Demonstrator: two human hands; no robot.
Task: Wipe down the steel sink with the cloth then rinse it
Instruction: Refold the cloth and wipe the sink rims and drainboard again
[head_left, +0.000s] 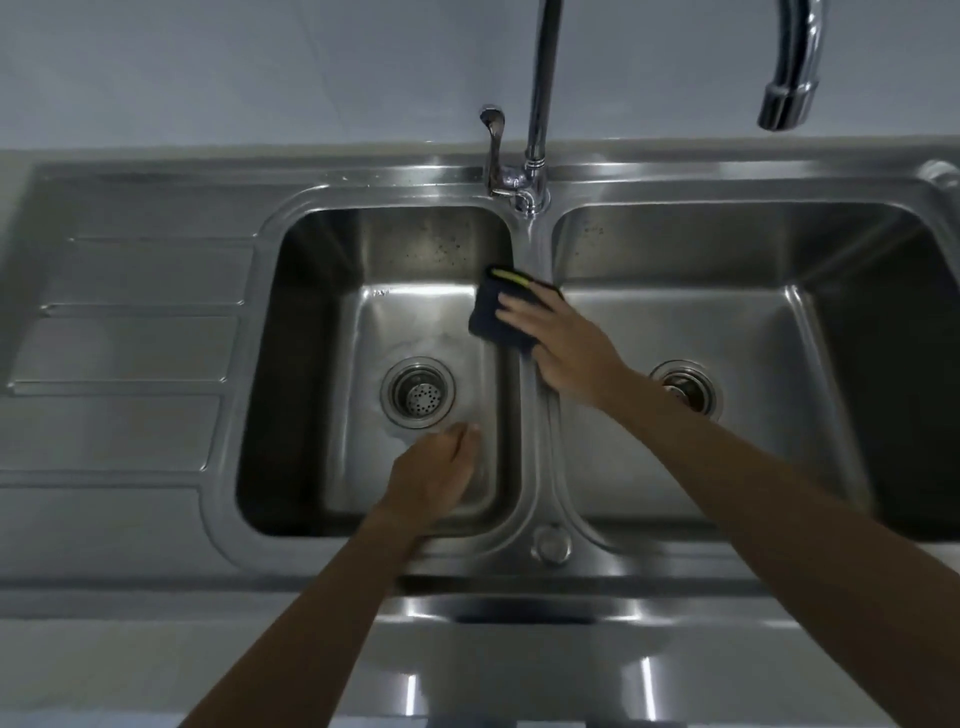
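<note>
While my left hand (436, 467) hangs loosely curled and empty over the near side of the left basin, my right hand (561, 353) presses flat on the dark cloth (493, 317) against the divider of the sink (535, 467). Wiping is underway, I judge; next comes working the brushed, rounded steel walls toward the chrome tap (540, 104).

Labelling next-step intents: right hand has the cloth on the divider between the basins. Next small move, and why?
Probably slide the cloth down the left basin's right wall. The right hand presses it flat at the divider's top edge, already overhanging that side. The left hand hovers empty, and no water runs from the tap.
</note>
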